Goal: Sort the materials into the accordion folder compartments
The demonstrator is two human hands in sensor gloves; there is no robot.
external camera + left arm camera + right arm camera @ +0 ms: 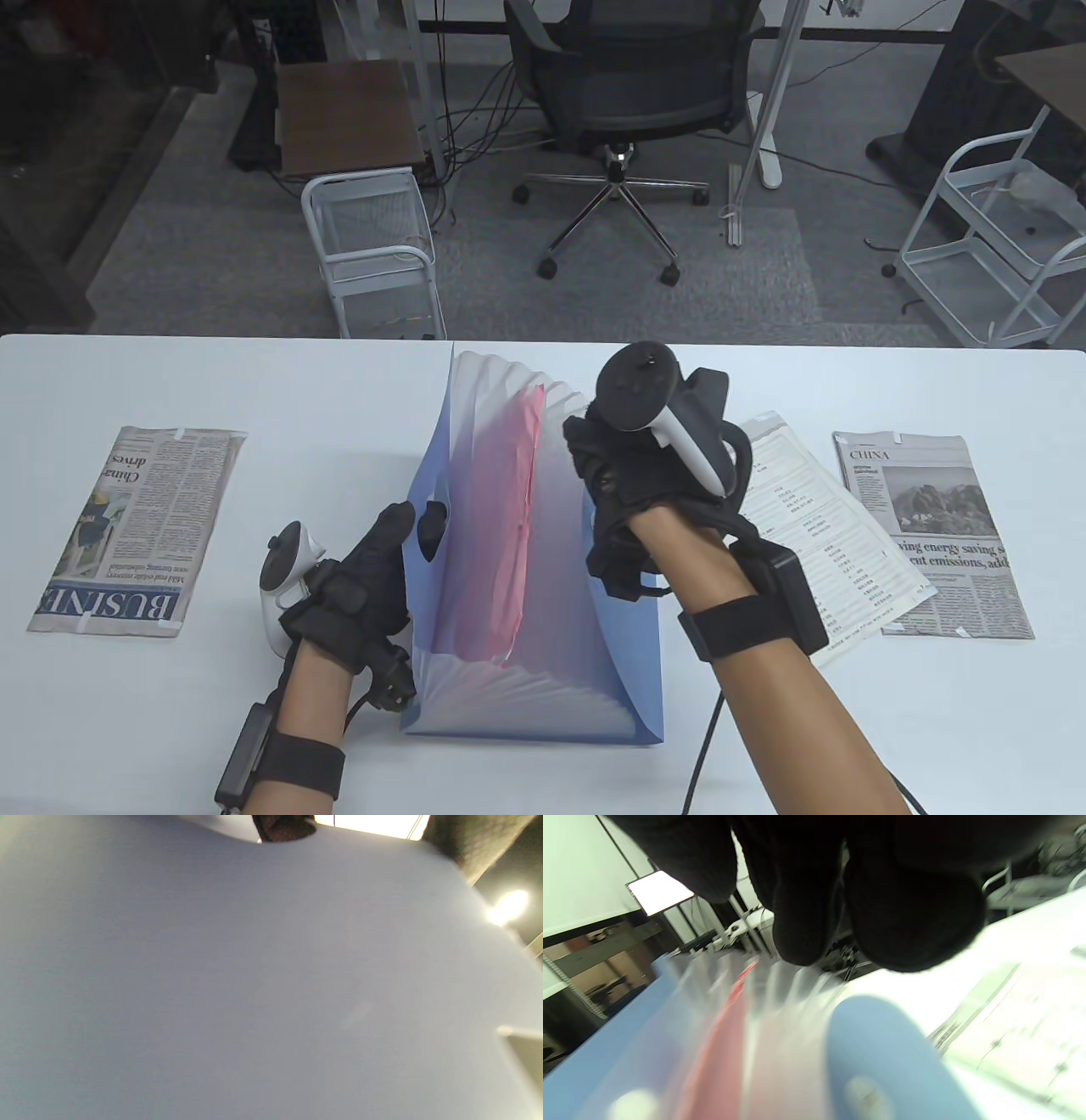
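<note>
A blue accordion folder [624, 662] stands open in the middle of the white table [254, 373]. A pink sheet [505, 543] sits in one of its middle compartments and shows in the right wrist view [721, 1052]. My left hand [399, 531] grips the folder's left wall, fingertips [431, 526] inside it; that wall [254, 984] fills the left wrist view. My right hand [594, 475] hovers over the folder's right side, fingers [806, 921] curled and holding nothing I can see. Printed white sheets [836, 543] lie right of the folder.
A folded newspaper [140, 531] lies at the left and another [933, 531] at the right of the table. An office chair [636, 93] and white wire carts [373, 246] stand on the floor beyond the far edge.
</note>
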